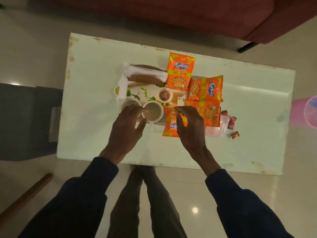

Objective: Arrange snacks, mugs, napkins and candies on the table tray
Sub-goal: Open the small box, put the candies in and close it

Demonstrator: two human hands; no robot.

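Observation:
A patterned tray (145, 96) lies on the white table (96, 134). Two white mugs (153, 111) (130, 103) stand at the tray's near edge, and a third cup (117, 91) sits at its left. Folded white and brown napkins (145, 74) lie at the back. Several orange snack packets (180, 71) (205, 88) (211, 114) cover the right side. My left hand (127, 129) is blurred, its finger and thumb spread beside the nearer mug's rim and handle. My right hand (190, 129) hovers over the nearest packet (170, 127), fingers loosely curled, nothing seen in them.
Wrapped candies (232, 122) (235, 134) and a clear plastic container (217, 127) lie on the table right of the tray. A red sofa (188, 14) stands beyond the table, and a dark box (25, 121) is on the floor at left. My legs show below the near table edge.

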